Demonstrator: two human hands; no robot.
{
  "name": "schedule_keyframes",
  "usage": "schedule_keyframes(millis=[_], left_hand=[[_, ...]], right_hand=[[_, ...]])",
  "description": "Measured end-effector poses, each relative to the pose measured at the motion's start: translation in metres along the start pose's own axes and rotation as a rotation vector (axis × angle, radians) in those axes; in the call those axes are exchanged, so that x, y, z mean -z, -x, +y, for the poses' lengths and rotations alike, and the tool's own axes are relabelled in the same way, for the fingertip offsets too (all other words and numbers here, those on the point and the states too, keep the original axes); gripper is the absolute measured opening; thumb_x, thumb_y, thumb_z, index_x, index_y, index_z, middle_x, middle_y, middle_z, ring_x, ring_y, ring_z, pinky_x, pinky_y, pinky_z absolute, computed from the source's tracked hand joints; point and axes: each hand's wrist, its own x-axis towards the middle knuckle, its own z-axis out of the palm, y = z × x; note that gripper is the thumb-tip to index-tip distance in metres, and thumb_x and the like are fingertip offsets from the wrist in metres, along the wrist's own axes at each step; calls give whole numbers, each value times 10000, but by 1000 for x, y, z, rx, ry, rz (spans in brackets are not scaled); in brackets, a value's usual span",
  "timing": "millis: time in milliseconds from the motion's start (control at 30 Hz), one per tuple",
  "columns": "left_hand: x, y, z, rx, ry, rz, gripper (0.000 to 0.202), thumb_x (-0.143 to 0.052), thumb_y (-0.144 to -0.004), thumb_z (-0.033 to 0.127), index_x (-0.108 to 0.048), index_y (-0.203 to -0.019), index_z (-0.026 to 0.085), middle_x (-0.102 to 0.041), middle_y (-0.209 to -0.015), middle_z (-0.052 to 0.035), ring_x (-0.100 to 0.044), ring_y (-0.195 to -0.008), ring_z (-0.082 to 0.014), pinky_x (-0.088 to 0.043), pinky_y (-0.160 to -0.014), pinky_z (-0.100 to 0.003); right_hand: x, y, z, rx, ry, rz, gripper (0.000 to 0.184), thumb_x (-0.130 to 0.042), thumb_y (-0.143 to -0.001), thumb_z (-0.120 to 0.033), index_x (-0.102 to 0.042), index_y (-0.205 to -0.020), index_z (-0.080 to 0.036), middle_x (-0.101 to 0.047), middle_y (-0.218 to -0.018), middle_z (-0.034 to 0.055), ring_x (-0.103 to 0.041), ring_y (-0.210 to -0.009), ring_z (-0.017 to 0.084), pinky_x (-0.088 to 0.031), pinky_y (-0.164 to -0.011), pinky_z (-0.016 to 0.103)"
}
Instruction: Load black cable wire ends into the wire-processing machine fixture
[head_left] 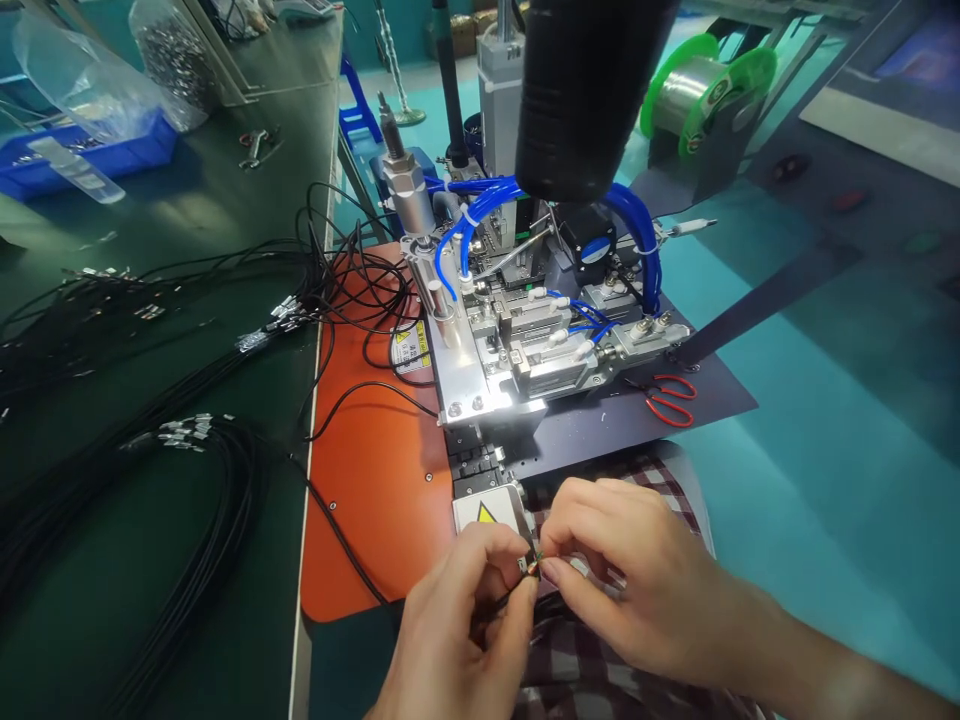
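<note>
My left hand (457,625) and my right hand (630,580) meet low in the view, both pinched on the end of a thin black cable (504,600) with a small metal connector (529,564) at its tip. The fingertips of both hands touch at the connector. The hands hover over my checked-cloth lap (660,480), just in front of a small metal machine (517,340) with blue air hoses (480,210) that stands on an orange plate (375,470). A yellow warning label (486,513) sits on the machine's near face, right above my hands.
Bundles of black cables with metal ends (180,432) lie across the dark green bench (187,230) at left. Red-handled scissors (671,400) lie on the dark base at right. A green solder spool (705,90) stands behind. Blue bin (82,160) and plastic bags sit far left.
</note>
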Motion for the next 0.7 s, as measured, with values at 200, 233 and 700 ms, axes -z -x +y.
schedule_keyframes(millis=[200, 233, 700], left_hand=[[2, 2, 0, -113, -171, -37, 47, -574, -834, 203, -599, -805, 230, -576, -704, -6, -519, -592, -140, -413, -565, -221], [2, 2, -1, -112, -173, -46, 44, -571, -836, 202, -597, -814, 230, -573, -704, -5, -516, -588, -139, -409, -556, -221], [6, -3, -8, 41, 76, -157, 37, -532, -863, 243, -498, -876, 249, -446, -708, 58, -390, -478, -64, -266, -435, -192]], right_hand=[[2, 6, -2, -70, -137, 25, 102, -518, -870, -124, -532, -807, -203, -584, -772, 1, -523, -634, 138, -359, -587, 296], [3, 6, -3, -92, -189, 36, 100, -522, -870, -124, -531, -813, -206, -579, -766, -1, -532, -628, 134, -375, -585, 288], [-21, 15, 6, 223, 89, 358, 129, -599, -870, -106, -628, -958, -196, -699, -831, 21, -605, -655, 149, -398, -593, 298]])
